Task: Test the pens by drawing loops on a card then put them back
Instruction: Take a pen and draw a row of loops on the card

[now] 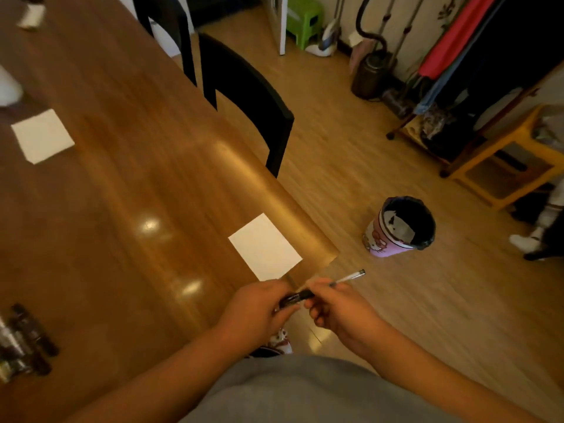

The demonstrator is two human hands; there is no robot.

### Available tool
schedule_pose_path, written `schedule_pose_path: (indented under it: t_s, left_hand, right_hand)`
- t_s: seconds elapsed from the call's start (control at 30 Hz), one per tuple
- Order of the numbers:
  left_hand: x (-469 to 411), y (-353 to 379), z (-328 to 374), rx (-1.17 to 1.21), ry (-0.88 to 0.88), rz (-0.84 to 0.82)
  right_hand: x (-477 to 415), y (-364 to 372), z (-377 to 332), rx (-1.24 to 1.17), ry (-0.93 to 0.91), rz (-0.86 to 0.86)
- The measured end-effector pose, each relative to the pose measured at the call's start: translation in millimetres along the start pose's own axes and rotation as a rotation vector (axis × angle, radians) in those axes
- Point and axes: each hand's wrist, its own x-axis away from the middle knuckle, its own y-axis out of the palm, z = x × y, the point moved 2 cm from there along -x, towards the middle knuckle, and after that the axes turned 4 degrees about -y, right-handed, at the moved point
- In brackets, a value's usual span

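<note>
Low in centre frame, with left hand [259, 309] pinching the dark end of the pen [348, 278] and right hand [338, 309] gripping its barrel, close together just below the card [265, 247] at the table [122, 178] corner, pull straight apart without jerking.

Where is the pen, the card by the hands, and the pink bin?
pen [348, 278], head view, on its clear barrel.
card [265, 247], head view, at its middle.
pink bin [383, 250], head view, on its pink wall.

Glossy wooden table [128, 190], matt white paper card [265, 247], clear plastic pen [348, 278].
</note>
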Motion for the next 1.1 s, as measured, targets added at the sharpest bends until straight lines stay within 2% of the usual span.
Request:
schedule_pose_path:
  t_s: [0.27, 0.47, 0.67, 0.77, 0.97, 1.1]
  left_hand:
    - [-35, -36, -21, -0.046, -0.055, 0.087]
    - [-46, -54, -38, -0.068, -0.168, 0.125]
    - [-41, -54, -47, 0.027, -0.300, 0.113]
    - [-43, -57, -42, 0.155, -0.389, 0.086]
    - [-52, -63, -28, 0.663, -0.566, 0.087]
    - [-47, -65, -22, 0.910, -0.629, 0.104]
  right_hand:
    - [-49, 21, -51, 0.052, 0.003, -0.049]
    - [-77, 41, -73, 0.148, 0.021, -0.151]
    - [-100, 54, -91, 0.275, 0.043, -0.300]
    - [-110, 53, -101, 0.326, 0.054, -0.370]
    - [-130, 51, -124, 0.374, 0.091, -0.536]
    - [-137, 55, -128, 0.412, 0.126, -0.652]
